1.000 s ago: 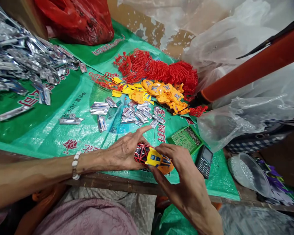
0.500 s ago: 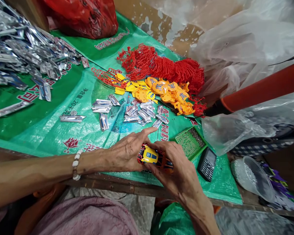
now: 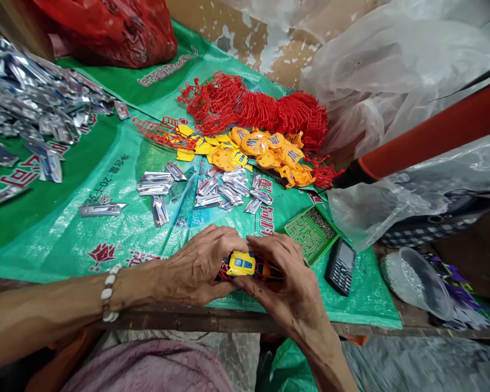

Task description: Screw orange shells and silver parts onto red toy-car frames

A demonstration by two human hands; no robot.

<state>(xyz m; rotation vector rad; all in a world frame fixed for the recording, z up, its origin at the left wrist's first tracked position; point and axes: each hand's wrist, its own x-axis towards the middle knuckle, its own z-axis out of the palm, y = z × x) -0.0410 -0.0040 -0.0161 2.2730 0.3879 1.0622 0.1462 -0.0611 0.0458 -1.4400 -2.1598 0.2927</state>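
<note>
Between my two hands is a small toy car (image 3: 242,263) with a yellow panel on top and red and black parts around it. My left hand (image 3: 202,264) wraps its left end, thumb along the top side. Gripping the right part of the car, my right hand (image 3: 283,267) has its thumb below and fingers above. Much of the car's body is hidden by the fingers. Just beyond the hands lie silver-blue plastic strips (image 3: 208,190), then yellow and orange car panels (image 3: 265,148) and a heap of red plastic frames (image 3: 261,109).
A green tray of small screws (image 3: 310,234) and a black keypad phone (image 3: 341,267) sit right of my hands. A red-handled tool (image 3: 424,136) slants in from the right. Farther right stands a clear bowl (image 3: 416,283). Many silver parts (image 3: 36,92) are piled at left.
My left hand has closed in around the toy car's left end; its index finger, stretched out before, is now curled against it. The view has shifted slightly to the right.
</note>
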